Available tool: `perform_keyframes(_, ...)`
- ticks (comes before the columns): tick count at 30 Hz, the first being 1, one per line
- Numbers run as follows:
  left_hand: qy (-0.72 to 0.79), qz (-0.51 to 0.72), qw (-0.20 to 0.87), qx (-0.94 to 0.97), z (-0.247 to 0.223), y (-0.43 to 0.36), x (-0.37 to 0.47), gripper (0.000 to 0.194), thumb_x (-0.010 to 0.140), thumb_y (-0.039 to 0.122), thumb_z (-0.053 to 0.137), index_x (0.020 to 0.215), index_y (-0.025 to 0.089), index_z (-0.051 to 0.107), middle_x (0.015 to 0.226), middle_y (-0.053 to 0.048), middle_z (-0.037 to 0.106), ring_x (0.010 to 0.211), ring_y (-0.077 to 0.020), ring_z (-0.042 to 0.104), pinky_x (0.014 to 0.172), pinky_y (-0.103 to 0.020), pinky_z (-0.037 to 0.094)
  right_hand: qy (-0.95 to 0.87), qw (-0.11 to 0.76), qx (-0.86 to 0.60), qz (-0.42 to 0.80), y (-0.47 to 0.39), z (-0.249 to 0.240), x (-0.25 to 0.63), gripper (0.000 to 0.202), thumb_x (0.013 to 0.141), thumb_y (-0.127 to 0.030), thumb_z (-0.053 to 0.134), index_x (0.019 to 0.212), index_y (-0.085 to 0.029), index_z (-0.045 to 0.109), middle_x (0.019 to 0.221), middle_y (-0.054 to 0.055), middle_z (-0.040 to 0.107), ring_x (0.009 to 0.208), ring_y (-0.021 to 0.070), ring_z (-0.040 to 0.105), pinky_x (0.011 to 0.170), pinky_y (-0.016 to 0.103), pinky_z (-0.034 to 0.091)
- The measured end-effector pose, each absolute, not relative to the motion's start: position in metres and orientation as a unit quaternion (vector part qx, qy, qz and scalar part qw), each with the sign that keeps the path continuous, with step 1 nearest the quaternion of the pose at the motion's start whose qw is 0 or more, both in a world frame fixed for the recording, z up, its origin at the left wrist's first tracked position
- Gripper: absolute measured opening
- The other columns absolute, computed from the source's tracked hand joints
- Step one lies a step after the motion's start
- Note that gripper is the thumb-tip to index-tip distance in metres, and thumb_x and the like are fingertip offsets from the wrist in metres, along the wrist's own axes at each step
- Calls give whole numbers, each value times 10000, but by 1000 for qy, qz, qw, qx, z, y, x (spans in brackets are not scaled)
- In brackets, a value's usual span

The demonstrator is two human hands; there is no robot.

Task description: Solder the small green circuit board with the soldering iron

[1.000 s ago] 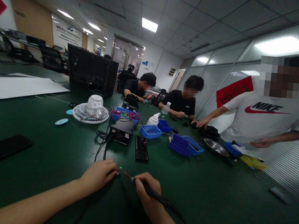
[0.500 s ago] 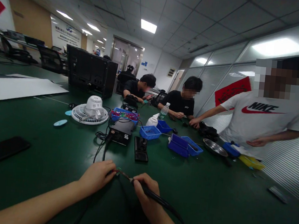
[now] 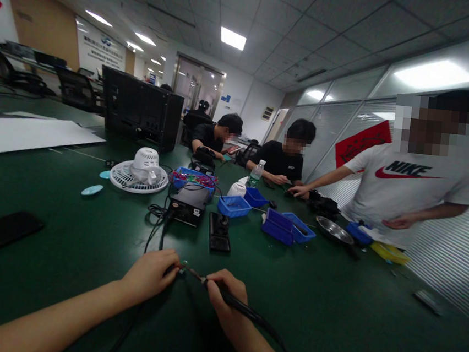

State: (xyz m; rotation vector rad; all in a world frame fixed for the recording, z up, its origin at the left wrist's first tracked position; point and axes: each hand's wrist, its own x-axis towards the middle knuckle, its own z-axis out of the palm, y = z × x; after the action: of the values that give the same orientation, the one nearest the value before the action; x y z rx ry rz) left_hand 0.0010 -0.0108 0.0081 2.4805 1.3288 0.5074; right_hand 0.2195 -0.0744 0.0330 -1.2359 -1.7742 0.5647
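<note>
In the head view, the small green part (image 3: 184,264) is at the centre of the clock, just above the green worktop (image 3: 328,323). The left hand (image 3: 152,274), at eight o'clock, has its thumb and fingertips pinched at the part's near edge; they hide some of it, and its shape is too small to make out. The right hand (image 3: 229,296), at four o'clock, is curled around the black handle of a pen-like tool (image 3: 248,311), whose thin tip meets or nearly meets the part; which, I cannot tell. The cable runs off the bottom edge.

At twelve o'clock is a black box (image 3: 187,204) with stickers too small to read, partly covering a blue basket (image 3: 178,183) of red and purple wires. At eleven lies a white fan (image 3: 138,180). Toward one are a black stand (image 3: 220,234), a small blue basket (image 3: 234,208) with indistinct contents, and a bottle (image 3: 256,172) whose green label is illegible. At two, a dark blue bin (image 3: 278,226) leans against a lighter blue tray (image 3: 304,233) holding something dark. Toward three sit a metal bowl (image 3: 334,230) and a yellow tray (image 3: 390,253).

The white shirt (image 3: 411,185) beyond reads "NIKE"; the wall sign (image 3: 101,50) at the upper left is blurred. A flat black object (image 3: 0,235) at nine is cut off by the frame.
</note>
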Motion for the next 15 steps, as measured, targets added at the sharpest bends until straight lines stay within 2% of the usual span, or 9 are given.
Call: perform_keyframes(15, 472, 175, 149, 851, 9, -11, 2, 142, 873, 247, 447, 801, 214, 565, 832, -8, 617, 777, -160, 582, 678, -250, 399, -714, 455, -488, 212, -77, 34, 221, 139, 854, -223, 560, 786, -180, 674, 703, 13, 675, 635, 144, 635, 612, 224, 467)
